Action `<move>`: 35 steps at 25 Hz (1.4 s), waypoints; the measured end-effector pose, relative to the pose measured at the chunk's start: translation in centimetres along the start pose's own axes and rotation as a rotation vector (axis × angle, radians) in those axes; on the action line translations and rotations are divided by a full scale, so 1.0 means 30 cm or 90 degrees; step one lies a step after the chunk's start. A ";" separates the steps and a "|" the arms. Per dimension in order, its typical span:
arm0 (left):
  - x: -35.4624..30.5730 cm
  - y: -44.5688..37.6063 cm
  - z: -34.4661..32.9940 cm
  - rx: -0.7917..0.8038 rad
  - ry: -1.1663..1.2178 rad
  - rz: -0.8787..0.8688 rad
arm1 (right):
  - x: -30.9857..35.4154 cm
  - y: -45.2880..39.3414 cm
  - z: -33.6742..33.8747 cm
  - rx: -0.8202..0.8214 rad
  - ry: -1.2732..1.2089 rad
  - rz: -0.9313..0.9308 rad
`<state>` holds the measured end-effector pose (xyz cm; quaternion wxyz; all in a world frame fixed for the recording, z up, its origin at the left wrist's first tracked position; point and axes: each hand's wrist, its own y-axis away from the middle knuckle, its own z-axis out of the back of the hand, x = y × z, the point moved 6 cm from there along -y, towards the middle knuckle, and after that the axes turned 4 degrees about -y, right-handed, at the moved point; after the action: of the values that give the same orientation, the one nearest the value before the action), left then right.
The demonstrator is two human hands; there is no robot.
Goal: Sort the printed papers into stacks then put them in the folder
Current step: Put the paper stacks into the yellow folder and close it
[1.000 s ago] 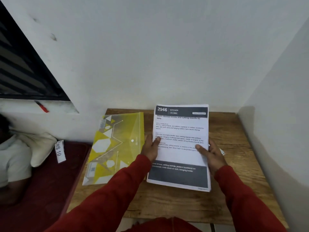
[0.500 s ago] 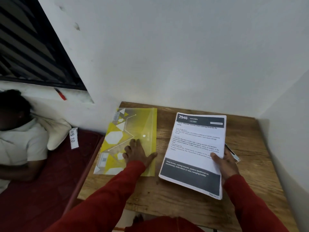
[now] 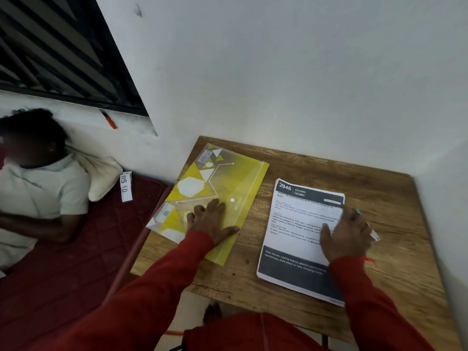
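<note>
Folder (image 3: 222,183), yellow and translucent, lies at the table's (image 3: 395,198) left edge, long axis running from the near edge toward the wall, with the left hand (image 3: 211,222) spread flat on its near half. Just right, the stacked papers (image 3: 296,231) lie parallel, the right hand (image 3: 345,235) resting loosely open on them. Whatever small object sits under the right hand's far side is unclear.

Square table (image 3: 395,198) of matt, grained brown wood with dark cracks. At 9 o'clock on it, a translucent yellow plastic folder (image 3: 235,178), smooth and faintly glossy. At 3 o'clock, a stack of matt white printed paper (image 3: 298,224).
</note>
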<state>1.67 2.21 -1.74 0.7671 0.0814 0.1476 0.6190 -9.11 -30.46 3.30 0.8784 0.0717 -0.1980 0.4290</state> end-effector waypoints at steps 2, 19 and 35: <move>0.014 -0.035 0.040 -0.046 0.029 0.000 | 0.188 0.009 -0.050 -0.003 -0.047 0.202; 0.111 -0.199 0.023 -0.030 0.174 -0.030 | 0.755 -0.018 -0.496 0.299 0.141 0.558; 0.047 -0.141 0.038 0.063 0.085 0.013 | 0.438 -0.034 -0.265 0.109 -0.038 0.653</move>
<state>6.23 2.72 -2.14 0.7442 0.0788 0.2279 0.6229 1.24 -19.20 1.47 0.5400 0.0494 -0.1970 0.8168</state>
